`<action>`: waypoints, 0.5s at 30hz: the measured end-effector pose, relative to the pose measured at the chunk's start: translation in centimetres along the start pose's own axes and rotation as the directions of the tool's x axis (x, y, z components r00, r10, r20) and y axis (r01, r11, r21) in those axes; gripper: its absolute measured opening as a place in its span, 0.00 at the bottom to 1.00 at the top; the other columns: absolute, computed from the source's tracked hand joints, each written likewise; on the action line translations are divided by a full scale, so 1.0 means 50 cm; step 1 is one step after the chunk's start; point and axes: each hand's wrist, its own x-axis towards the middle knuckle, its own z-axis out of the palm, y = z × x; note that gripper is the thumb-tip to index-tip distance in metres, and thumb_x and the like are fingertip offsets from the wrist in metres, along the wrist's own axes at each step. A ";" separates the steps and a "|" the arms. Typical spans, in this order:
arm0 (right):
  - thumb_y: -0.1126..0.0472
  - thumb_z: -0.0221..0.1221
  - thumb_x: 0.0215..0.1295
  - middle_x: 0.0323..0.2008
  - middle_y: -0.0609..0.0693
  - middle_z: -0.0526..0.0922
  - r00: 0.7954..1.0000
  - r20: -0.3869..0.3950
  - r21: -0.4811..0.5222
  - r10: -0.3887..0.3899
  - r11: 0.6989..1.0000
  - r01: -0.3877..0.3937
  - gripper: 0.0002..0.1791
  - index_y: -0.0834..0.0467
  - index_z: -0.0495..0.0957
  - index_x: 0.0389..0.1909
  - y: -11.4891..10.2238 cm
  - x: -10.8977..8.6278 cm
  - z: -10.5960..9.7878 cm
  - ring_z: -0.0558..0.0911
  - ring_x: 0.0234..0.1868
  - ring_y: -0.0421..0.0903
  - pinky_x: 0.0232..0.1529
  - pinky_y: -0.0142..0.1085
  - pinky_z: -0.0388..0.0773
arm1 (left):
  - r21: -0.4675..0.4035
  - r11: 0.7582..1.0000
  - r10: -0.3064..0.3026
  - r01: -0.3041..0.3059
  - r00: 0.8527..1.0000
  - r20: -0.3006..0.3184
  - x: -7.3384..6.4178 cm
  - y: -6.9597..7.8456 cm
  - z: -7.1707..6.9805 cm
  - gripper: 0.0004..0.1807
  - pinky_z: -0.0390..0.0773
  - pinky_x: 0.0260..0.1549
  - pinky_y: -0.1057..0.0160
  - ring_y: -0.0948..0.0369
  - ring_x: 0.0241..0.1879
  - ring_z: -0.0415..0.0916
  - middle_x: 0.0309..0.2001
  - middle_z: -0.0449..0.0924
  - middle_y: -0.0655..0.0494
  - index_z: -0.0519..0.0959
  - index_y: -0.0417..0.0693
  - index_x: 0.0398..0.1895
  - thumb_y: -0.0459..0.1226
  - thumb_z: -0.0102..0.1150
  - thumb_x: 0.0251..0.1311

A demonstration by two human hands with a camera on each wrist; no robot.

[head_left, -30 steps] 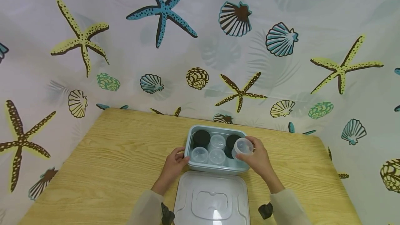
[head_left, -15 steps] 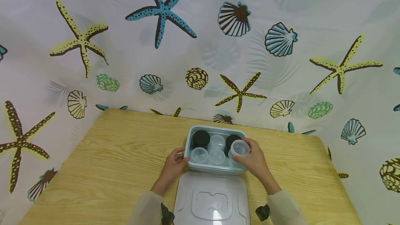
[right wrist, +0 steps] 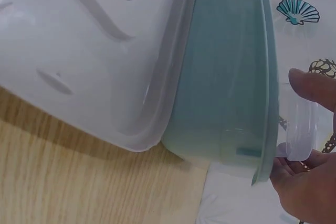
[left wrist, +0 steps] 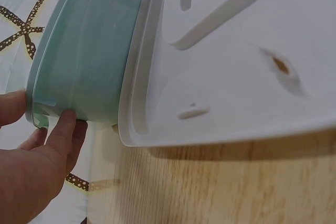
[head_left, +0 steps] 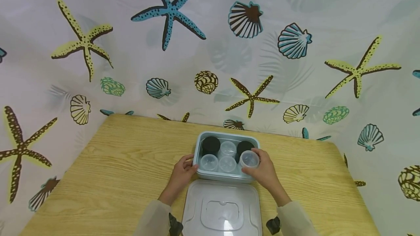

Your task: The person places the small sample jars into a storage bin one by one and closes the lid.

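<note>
My left hand (head_left: 181, 172) grips the left end of a pale blue-green plastic box (head_left: 223, 177); in the left wrist view the thumb is at its rim and the fingers lie against the outer wall. My right hand (head_left: 266, 172) pinches a clear plastic cup (head_left: 250, 160) between thumb and fingers at the box's front right corner. In the right wrist view, the cup (right wrist: 302, 127) shows just beyond the box's rim; its base is hidden. Inside the box are a black round container (head_left: 211, 145) at back left, another partly covered black container (head_left: 244, 146), and several clear cups (head_left: 227, 164).
A whitish rectangular lid (head_left: 223, 194) lies on the wooden table (head_left: 131, 177) directly in front of the box. Behind the table hangs a curtain (head_left: 183, 61) printed with starfish and shells.
My right hand has moved left and lowered the clear cup towards the box's front right corner. My left hand has stayed on the box's left end.
</note>
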 end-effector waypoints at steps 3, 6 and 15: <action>0.65 0.72 0.45 0.57 0.63 0.72 1.000 -0.001 -0.006 0.000 1.000 0.000 0.40 0.66 0.66 0.61 0.001 -0.004 0.002 0.73 0.57 0.59 0.58 0.55 0.72 | 0.000 1.000 -0.001 0.001 1.000 0.000 0.000 -0.001 0.000 0.25 0.78 0.52 0.55 0.46 0.56 0.74 0.54 0.75 0.34 0.63 0.36 0.66 0.30 0.52 0.66; 0.65 0.72 0.45 0.56 0.63 0.72 1.000 -0.004 -0.009 -0.003 1.000 0.003 0.40 0.66 0.67 0.61 0.002 -0.004 0.005 0.73 0.57 0.59 0.58 0.56 0.72 | -0.002 1.000 0.001 -0.001 1.000 -0.002 0.002 -0.004 0.001 0.25 0.78 0.52 0.56 0.46 0.55 0.75 0.54 0.75 0.34 0.64 0.36 0.65 0.30 0.52 0.66; 0.65 0.72 0.44 0.55 0.63 0.72 0.999 -0.006 -0.056 -0.034 0.998 0.034 0.39 0.65 0.67 0.60 0.007 -0.003 0.012 0.73 0.56 0.59 0.57 0.56 0.73 | 0.008 1.000 0.000 0.001 1.000 -0.010 0.005 -0.004 0.003 0.25 0.79 0.51 0.56 0.46 0.54 0.75 0.53 0.76 0.34 0.65 0.36 0.64 0.29 0.53 0.65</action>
